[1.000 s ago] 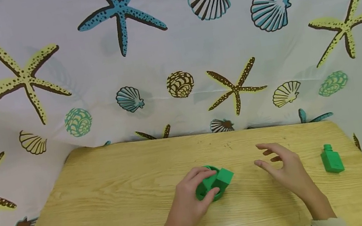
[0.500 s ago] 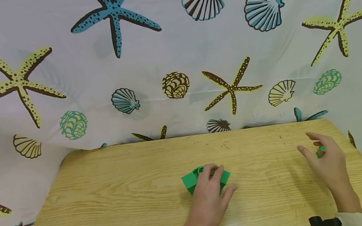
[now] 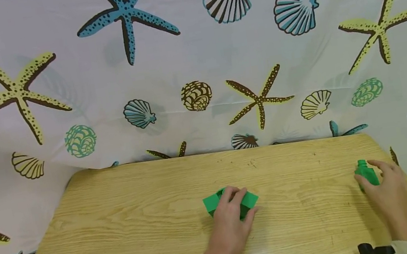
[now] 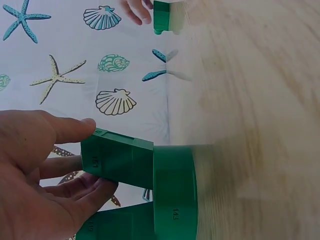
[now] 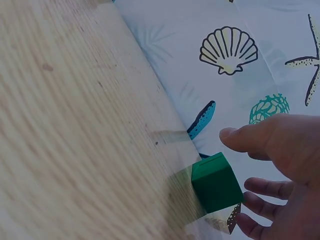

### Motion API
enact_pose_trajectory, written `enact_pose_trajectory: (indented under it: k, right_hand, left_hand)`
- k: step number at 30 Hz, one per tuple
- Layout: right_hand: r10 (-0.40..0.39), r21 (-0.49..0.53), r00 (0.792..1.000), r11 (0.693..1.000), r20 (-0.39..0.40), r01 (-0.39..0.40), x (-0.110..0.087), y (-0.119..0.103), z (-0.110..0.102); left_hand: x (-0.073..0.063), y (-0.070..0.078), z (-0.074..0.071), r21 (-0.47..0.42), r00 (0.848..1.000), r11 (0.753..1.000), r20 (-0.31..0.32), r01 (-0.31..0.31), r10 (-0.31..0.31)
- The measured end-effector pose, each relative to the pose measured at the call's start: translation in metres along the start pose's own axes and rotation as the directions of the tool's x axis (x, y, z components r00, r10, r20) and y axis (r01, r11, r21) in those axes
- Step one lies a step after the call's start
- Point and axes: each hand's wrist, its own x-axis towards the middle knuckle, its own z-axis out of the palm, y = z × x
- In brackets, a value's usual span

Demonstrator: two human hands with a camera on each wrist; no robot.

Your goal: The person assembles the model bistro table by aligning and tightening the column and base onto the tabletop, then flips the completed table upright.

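A low, round green container (image 4: pixel 174 195) stands on the table, with two green blocks slanting up out of it. My left hand (image 3: pixel 227 225) pinches the right-hand block (image 3: pixel 250 200), thumb on one side and fingers on the other. The left-hand block (image 3: pixel 210 204) leans outward past those fingers. Far to the right, a square green bottle (image 3: pixel 366 173) with a narrow neck stands upright. My right hand (image 3: pixel 391 188) is spread around it, fingers parted, fingertips close to its sides in the right wrist view.
Under everything lies a light wooden table (image 3: pixel 134 244). A white cloth (image 3: pixel 162 71) printed with starfish and shells hangs along its back and sides. A dark strap piece (image 3: pixel 375 251) sits at the right wrist.
My right hand has moved right from mid-table to the bottle. My left hand has shifted onto the right-hand block, and the left-hand block now leans out leftward. The view has turned slightly.
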Motion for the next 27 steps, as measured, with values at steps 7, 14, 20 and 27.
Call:
enact_pose_trajectory:
  k: [7, 14, 20, 27]
  right_hand:
    - [0.043, -0.044, 0.992, 0.998, 0.119, -0.038, 0.002, 0.009, -0.002]
    - [0.073, -0.08, 0.982, 0.995, 0.172, -0.06, 0.003, 0.009, -0.005]
    - [0.121, -0.091, 0.971, 0.99, 0.205, -0.104, 0.003, 0.007, -0.007]
    - [0.065, -0.019, 0.986, 0.998, 0.155, -0.062, -0.002, -0.001, -0.006]
  left_hand:
    - [-0.005, -0.013, -0.011, -0.157, 0.998, 0.988, 0.054, -0.002, 0.01]
    - [-0.005, -0.024, -0.029, -0.248, 0.989, 0.968, 0.146, 0.028, 0.009]
    - [-0.007, -0.032, -0.036, -0.234, 0.987, 0.971, 0.162, 0.041, -0.003]
    - [-0.008, -0.033, -0.033, -0.215, 0.991, 0.973, 0.121, 0.077, -0.052]
